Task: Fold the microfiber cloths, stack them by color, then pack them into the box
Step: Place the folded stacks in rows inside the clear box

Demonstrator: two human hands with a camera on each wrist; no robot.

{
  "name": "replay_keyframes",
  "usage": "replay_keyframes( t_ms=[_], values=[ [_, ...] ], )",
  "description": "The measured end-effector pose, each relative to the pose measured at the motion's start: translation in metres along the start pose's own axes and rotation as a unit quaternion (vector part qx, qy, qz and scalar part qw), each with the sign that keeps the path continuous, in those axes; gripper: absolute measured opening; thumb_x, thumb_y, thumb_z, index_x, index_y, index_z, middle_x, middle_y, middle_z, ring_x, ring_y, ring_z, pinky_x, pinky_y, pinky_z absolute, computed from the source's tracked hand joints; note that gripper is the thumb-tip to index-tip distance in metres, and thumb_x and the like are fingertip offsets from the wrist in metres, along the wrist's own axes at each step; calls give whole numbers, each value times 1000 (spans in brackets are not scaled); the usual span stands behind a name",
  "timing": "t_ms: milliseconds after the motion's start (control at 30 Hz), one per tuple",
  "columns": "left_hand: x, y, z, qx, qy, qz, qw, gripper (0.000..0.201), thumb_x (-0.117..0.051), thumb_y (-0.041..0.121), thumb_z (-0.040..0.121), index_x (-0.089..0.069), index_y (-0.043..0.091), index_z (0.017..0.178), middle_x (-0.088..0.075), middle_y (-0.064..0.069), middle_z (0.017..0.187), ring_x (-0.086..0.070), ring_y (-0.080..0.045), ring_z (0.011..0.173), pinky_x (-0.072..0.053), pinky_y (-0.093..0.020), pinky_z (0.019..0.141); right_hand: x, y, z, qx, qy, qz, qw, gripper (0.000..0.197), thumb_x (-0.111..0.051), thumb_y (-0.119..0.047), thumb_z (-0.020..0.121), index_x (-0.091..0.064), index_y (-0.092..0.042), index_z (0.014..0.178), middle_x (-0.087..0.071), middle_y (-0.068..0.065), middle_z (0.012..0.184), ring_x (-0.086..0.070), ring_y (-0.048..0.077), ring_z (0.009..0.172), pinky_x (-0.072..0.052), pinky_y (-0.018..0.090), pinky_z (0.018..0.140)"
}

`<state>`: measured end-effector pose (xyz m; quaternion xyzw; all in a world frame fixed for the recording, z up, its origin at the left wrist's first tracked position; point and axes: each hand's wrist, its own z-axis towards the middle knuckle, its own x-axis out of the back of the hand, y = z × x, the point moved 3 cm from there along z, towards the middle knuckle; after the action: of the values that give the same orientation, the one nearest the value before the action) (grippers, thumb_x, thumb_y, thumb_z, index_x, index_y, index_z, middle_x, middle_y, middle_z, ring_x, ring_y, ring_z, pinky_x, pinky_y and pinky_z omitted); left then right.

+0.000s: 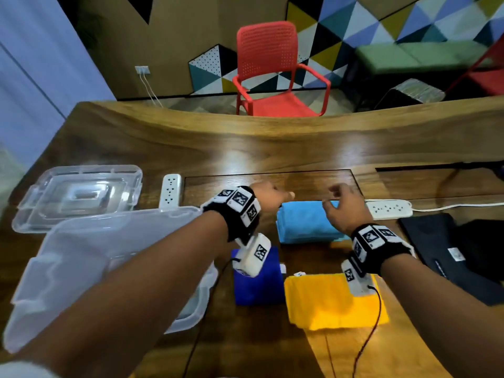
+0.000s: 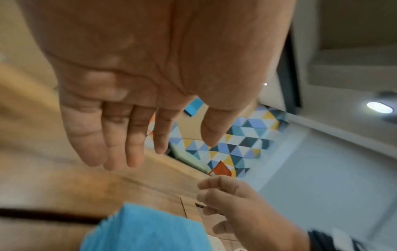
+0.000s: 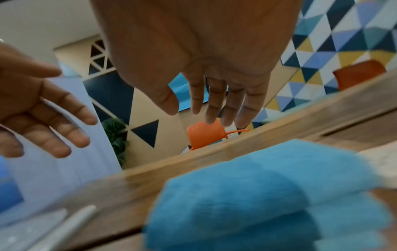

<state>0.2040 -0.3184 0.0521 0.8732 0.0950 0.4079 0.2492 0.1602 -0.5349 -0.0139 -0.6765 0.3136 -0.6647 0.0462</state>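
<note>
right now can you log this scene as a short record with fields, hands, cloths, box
left hand: open, above the light blue cloth's left end, holding nothing
right hand: open, above its right end, holding nothing
light blue cloth: folded, on the wooden table
dark blue cloth: folded, nearer
yellow cloth: folded, right of the dark blue
clear plastic box: left, no cloth seen inside
lid: off, behind the box

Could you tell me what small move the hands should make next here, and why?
Probably lower both hands onto the light blue cloth and grip it: the left hand and right hand hover open above it, holding nothing, while the clear box waits at left.
</note>
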Motion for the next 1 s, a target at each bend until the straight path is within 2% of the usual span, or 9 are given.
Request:
replay_keyframes(
  t_ms=[167,233,333,433,533,600,767,900,1000],
  values=[
    [-50,4,52,83,-1,-140,987,35,-52,41,99,-60,7,96,-58,-3,90,-55,-12,77,-36,-18,56,7,67,23,-116,-27,35,992,71,-63,-47,92,-37,-8,145,-39,25,144,-41,44,131,-35,47,109],
    [-71,-4,65,123,-3,-192,974,68,-60,50,91,-43,4,139,-52,-6,133,-53,-22,117,-39,-18,86,-4,85,34,-165,-85,107,977,86,-64,-56,89,-28,-8,151,-37,23,150,-42,41,135,-35,45,111],
    [-105,-11,81,157,-54,-247,955,84,-57,63,87,-33,11,149,-37,-10,151,-41,-32,135,-36,-37,109,-29,107,45,-224,-147,185,945,103,-77,-77,62,-49,-13,138,-60,11,135,-62,32,116,-49,45,101],
    [-122,-12,89,153,-58,-355,921,51,-59,36,95,-49,10,138,-53,-7,138,-53,-28,125,-45,-23,91,-51,119,48,-232,-203,262,915,64,-87,-54,67,-61,-18,113,-70,0,103,-68,19,87,-56,34,76],
    [-131,-16,90,163,-49,-443,880,41,-66,22,92,-57,5,128,-64,-7,121,-64,-24,101,-50,-17,59,-69,134,52,-225,-217,293,904,101,-92,-68,39,-61,-18,121,-72,0,113,-71,21,96,-57,44,92],
    [-135,-23,96,178,-39,-476,860,43,-75,24,84,-63,6,122,-70,-7,107,-69,-20,84,-53,-21,56,-86,155,61,-216,-240,330,887,99,-95,-64,35,-67,-17,117,-75,1,109,-73,24,96,-56,49,93],
    [-131,-13,100,154,-52,-490,856,53,-86,33,61,-71,11,107,-75,-9,99,-71,-29,92,-54,-44,93,-50,113,35,-245,-253,419,837,78,-98,-31,47,-69,-8,116,-74,14,109,-72,35,98,-56,51,90],
    [-97,-10,117,93,-2,-459,884,89,-93,47,29,-71,15,108,-75,-6,98,-72,-28,90,-55,-47,91,-19,87,24,-201,-252,511,797,63,-87,-24,69,-65,-7,125,-69,20,120,-67,39,107,-57,51,87],
    [-58,0,102,32,-19,-451,892,86,-93,43,39,-69,10,114,-73,-11,106,-70,-33,98,-54,-46,93,2,58,18,-168,-247,558,774,50,-74,-21,81,-63,-10,128,-69,19,122,-66,39,109,-60,48,80]
  ],
)
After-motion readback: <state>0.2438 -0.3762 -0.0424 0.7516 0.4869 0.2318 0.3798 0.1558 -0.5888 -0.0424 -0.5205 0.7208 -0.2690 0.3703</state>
